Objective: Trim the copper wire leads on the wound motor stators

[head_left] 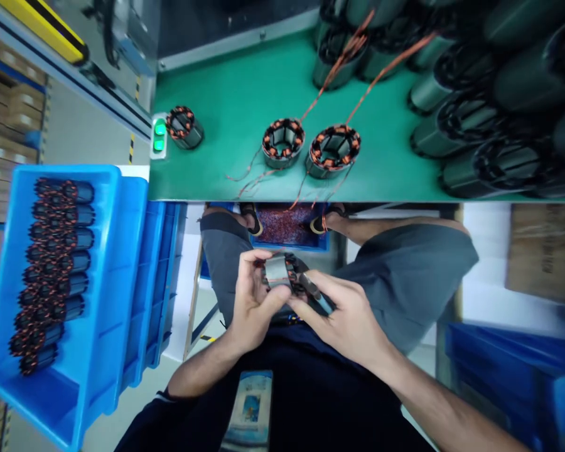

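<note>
left hand (253, 304) has its fingers curled round a smooth metal cylinder (277, 270), lower centre of frame; right hand (346, 307) grips a blue-handled tool (324, 306) by its dark end.

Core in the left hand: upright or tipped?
Tipped: the metal core in the left hand lies sideways, its coiled end facing the tool in the right hand.
</note>
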Action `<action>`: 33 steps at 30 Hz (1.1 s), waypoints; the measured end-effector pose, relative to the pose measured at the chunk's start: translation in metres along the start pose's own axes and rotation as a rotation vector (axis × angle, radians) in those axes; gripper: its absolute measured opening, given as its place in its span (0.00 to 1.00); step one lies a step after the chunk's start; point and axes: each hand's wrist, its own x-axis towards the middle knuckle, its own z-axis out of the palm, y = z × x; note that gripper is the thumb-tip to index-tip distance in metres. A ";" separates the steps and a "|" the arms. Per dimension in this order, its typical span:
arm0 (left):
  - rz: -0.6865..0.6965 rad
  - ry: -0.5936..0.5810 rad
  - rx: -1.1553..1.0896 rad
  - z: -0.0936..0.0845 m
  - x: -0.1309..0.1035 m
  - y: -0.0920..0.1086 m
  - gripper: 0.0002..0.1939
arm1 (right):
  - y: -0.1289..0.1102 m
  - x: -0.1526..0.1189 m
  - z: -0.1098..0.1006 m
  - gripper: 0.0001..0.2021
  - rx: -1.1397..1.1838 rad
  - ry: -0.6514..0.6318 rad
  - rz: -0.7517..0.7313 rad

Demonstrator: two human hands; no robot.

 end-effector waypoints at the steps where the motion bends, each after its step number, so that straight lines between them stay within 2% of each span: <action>1: 0.022 -0.013 0.033 -0.003 0.001 0.006 0.23 | -0.004 0.000 -0.002 0.05 -0.006 0.023 -0.012; 2: 0.054 -0.011 0.085 -0.008 0.003 0.013 0.23 | -0.007 0.000 -0.004 0.02 -0.011 0.037 -0.017; 5: 0.193 0.031 0.357 -0.034 0.020 0.046 0.26 | -0.014 -0.003 -0.012 0.18 -0.014 0.029 0.024; 7: 0.270 0.056 0.635 -0.058 0.045 0.075 0.33 | -0.014 -0.007 -0.016 0.23 -0.016 -0.003 0.062; 10: 0.394 0.059 1.061 -0.095 0.100 0.115 0.35 | -0.009 -0.013 -0.017 0.20 -0.026 -0.033 0.085; 12: 0.451 0.021 1.214 -0.115 0.137 0.132 0.36 | -0.004 -0.017 -0.016 0.18 -0.024 -0.062 0.095; 15: 0.396 -0.012 1.400 -0.126 0.171 0.145 0.32 | 0.003 -0.024 -0.017 0.12 -0.044 -0.059 0.103; 17: 0.427 0.032 1.472 -0.118 0.176 0.145 0.33 | 0.007 -0.026 -0.020 0.09 -0.086 -0.029 0.123; 20: 0.575 0.103 1.417 -0.082 0.169 0.133 0.40 | 0.009 -0.026 -0.025 0.14 -0.126 0.011 0.173; 23: 0.609 -0.026 1.302 -0.037 0.172 0.108 0.42 | 0.004 -0.023 -0.025 0.19 -0.117 0.006 0.177; 26: 0.552 -0.116 1.295 -0.007 0.192 0.085 0.43 | -0.002 -0.024 -0.024 0.23 -0.126 -0.083 0.143; 30: 0.512 -0.110 1.390 0.002 0.214 0.077 0.34 | 0.004 -0.033 -0.026 0.25 -0.105 -0.135 0.170; 33: 0.511 -0.019 1.413 -0.004 0.206 0.085 0.31 | 0.018 -0.042 -0.028 0.24 -0.081 -0.075 0.238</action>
